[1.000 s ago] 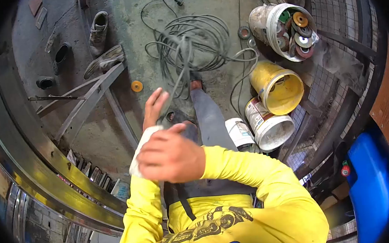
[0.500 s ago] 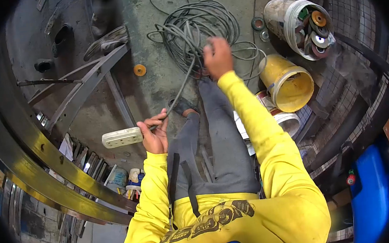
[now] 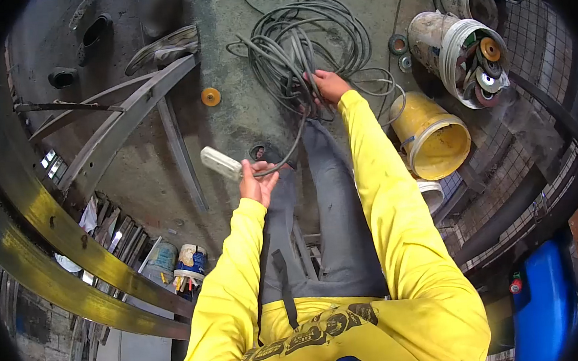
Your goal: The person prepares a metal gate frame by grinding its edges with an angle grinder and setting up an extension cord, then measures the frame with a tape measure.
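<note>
My left hand (image 3: 259,183) grips an off-white power strip (image 3: 220,163) where its grey cord leaves the block, thumb pressed against fingers. The strip tilts up to the left, above my left shin. From this hand the cord curves up to a loose coil of grey cable (image 3: 304,54) on the concrete floor in front of my feet. My right hand (image 3: 329,86) is closed around several loops at the coil's lower right side. Its fingertips are partly hidden by the cable.
Right of the coil stand a bucket of grinding discs (image 3: 450,44) and a tipped yellow bucket (image 3: 433,143). An orange disc (image 3: 210,96) lies on the floor to the left, near a steel frame (image 3: 131,111). Curved metal beams (image 3: 84,247) run along my left side.
My left hand has moved right and up, and the power strip now slants instead of lying level. My right hand has lowered onto the coil and closed on its loops.
</note>
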Available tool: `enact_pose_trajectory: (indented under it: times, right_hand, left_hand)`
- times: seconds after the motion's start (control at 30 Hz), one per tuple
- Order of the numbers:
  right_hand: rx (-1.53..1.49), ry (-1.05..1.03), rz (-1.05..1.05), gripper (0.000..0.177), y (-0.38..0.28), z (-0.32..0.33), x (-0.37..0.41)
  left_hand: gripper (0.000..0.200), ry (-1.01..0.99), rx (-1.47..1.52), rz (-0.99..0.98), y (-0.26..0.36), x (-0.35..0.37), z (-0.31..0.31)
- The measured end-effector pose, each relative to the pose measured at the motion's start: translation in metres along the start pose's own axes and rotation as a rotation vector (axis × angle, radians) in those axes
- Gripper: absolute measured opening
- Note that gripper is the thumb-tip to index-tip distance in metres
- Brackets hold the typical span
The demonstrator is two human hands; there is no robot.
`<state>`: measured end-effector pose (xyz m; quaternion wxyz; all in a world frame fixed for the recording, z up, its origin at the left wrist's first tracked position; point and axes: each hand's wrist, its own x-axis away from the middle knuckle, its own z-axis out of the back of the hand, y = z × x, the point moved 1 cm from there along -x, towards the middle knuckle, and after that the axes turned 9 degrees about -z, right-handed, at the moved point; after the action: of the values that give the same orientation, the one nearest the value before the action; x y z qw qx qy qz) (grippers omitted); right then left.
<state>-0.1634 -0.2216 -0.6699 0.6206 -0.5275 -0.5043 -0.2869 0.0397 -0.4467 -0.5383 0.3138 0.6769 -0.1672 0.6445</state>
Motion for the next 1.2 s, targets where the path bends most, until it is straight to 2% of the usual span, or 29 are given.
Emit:
enact_pose_trajectory:
  times: [0.03,0.07,0.17,0.2,0.3,0.37,0.43,0.5,0.6,0.7,0.73,0.8,0.83,0.9,0.97,1.03,1.07,1.17,1.2]
  right_hand:
    - [0.167,0.128,0.208,0.026,0.003,0.001,0.001]
    - [0.352,0.239,0.191,0.026,0.001,0.004,0.007]
    - [0.364,0.564,0.545,0.022,-0.001,-0.007,0.046]
    - [0.329,0.522,0.489,0.022,-0.007,-0.013,0.063]
    - [0.184,0.58,0.626,0.021,-0.032,-0.044,0.117]
    - [0.105,0.487,0.426,0.02,-0.055,-0.061,0.158]
    - [0.197,0.356,0.425,0.019,-0.068,-0.062,0.188]
    - [0.253,0.262,0.41,0.019,-0.091,-0.053,0.227]
    - [0.379,0.137,0.378,0.017,-0.137,-0.027,0.289]
    - [0.38,0.114,0.411,0.015,-0.165,-0.014,0.343]
    - [0.426,0.123,0.42,0.013,-0.169,-0.01,0.352]
    - [0.556,0.149,0.414,0.012,-0.166,0.004,0.346]
    - [0.621,0.169,0.413,0.011,-0.162,0.015,0.337]
    - [0.553,0.19,0.465,0.013,-0.109,0.052,0.292]
    - [0.479,0.22,0.685,0.022,-0.07,0.066,0.249]
    - [0.302,0.365,0.528,0.029,-0.068,0.061,0.255]
    - [0.213,0.43,0.451,0.033,-0.072,0.058,0.262]
    - [0.073,0.636,0.841,0.042,-0.134,0.033,0.333]
    - [0.062,0.645,1.05,0.043,-0.151,0.025,0.352]
  left_hand:
    - [0.059,0.046,-0.103,0.119,-0.004,-0.005,0.003]
    - [0.058,0.075,-0.267,0.208,-0.005,-0.003,0.002]
    - [0.049,0.041,-0.761,0.285,-0.017,-0.029,0.03]
    - [0.037,0.027,-0.882,0.077,-0.003,-0.02,0.01]
    - [0.031,-0.072,-1.012,-0.62,0.042,0.006,-0.057]
    - [0.02,-0.108,-0.912,-0.996,0.077,0.043,-0.128]
    - [0.02,-0.238,-0.949,-1.378,0.105,0.057,-0.178]
    - [0.027,-0.558,-1.067,-1.522,0.125,0.047,-0.206]
    - [0.029,-1.105,-1.071,-1.329,0.137,0.015,-0.218]
    - [0.032,-1.038,-1.242,-1.127,0.15,-0.01,-0.213]
    - [0.034,-0.93,-1.093,-1.169,0.149,-0.005,-0.209]
    - [0.035,-0.806,-1.003,-1.443,0.15,0.029,-0.204]
    - [0.037,-0.742,-0.948,-1.581,0.15,0.051,-0.202]
    - [0.042,-0.912,-0.806,-1.332,0.171,0.15,-0.208]
    - [0.042,-0.964,-1.196,-1.571,0.181,0.237,-0.2]
    - [0.051,-0.867,-1.368,-1.423,0.188,0.293,-0.191]
    - [0.054,-0.781,-1.302,-1.321,0.19,0.301,-0.18]
    - [0.056,-0.646,-1.224,-1.081,0.219,0.307,-0.131]
    - [0.057,-0.645,-1.177,-1.094,0.232,0.311,-0.117]
